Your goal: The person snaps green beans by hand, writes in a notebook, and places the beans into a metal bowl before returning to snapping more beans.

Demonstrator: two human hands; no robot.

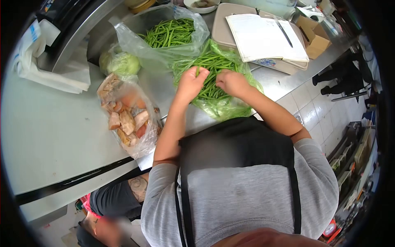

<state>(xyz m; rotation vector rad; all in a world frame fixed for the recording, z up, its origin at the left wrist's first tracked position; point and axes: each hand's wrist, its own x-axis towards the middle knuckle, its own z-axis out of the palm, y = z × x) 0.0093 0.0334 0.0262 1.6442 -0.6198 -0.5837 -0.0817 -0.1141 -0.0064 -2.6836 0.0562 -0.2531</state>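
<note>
My left hand is closed in a pinch, with a bit of green bean showing between thumb and finger. Close by on the right, my right hand has its fingers curled together; whatever they may hold is hidden. Both hands are above a pile of green beans lying in an opened green plastic bag. Behind and to the left, more green beans fill a clear plastic bag.
A cabbage and a clear bag of brownish chunks lie left. An open notebook with a pen rests on a beige lidded container, beside a cardboard box. Another person is at lower left.
</note>
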